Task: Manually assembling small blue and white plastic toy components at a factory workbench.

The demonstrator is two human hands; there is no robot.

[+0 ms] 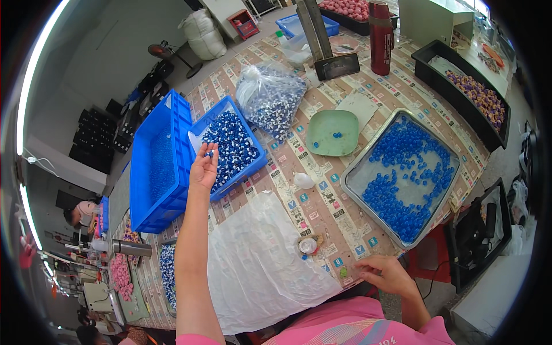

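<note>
My left hand (204,168) is raised at the near left edge of a shallow blue tray (260,163) full of small blue-and-white pieces (234,150). Its fingers are curled, with one small blue-and-white piece (212,152) between the tips. My right hand (386,275) is low at the table's near edge, fingers loosely bent and apart, holding nothing that I can see. Close to it are a green scrap (344,272) and a small round white-topped container (307,246). Beyond it, a metal tray (368,215) holds many shiny blue beads (397,201).
A deep blue crate (155,214) of blue beads adjoins the shallow tray. Behind stands a clear bag (271,98) of blue-and-white pieces. A green dish (330,123) holds several beads. A phone (337,66) on a stand and a dark red flask (380,40) stand farther back. White sheeting (259,259) covers the near table.
</note>
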